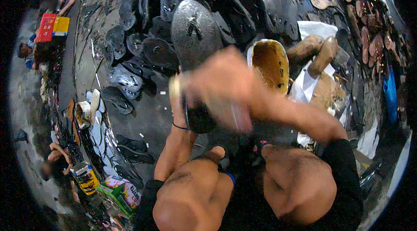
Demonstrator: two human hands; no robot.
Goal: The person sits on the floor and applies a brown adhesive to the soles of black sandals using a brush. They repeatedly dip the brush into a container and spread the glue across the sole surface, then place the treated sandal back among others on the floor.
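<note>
A long black shoe sole point(197, 29), its upper face wet and shiny, stands tilted in front of me. My left hand point(176, 94) grips its edge from the left, most of the fingers hidden behind it; a dark band circles that wrist. Across the sole's lower half lies my right hand point(228, 79), smeared by motion. It looks curled round something pale and blurred that I cannot make out. Just right of it sits a cut-open pale container point(285, 72) coated inside with amber-brown stuff. Two brown shoe lasts point(323, 57) lie beyond the container.
Many black soles point(163, 53) crowd the floor ahead. Pinkish-brown soles point(375, 46) spread at far right, white paper point(306, 85) nearer. On the left are pale soles point(102, 139), a yellow-black can point(84, 178) and a green package point(119, 194). Other people point(54, 152) sit at far left.
</note>
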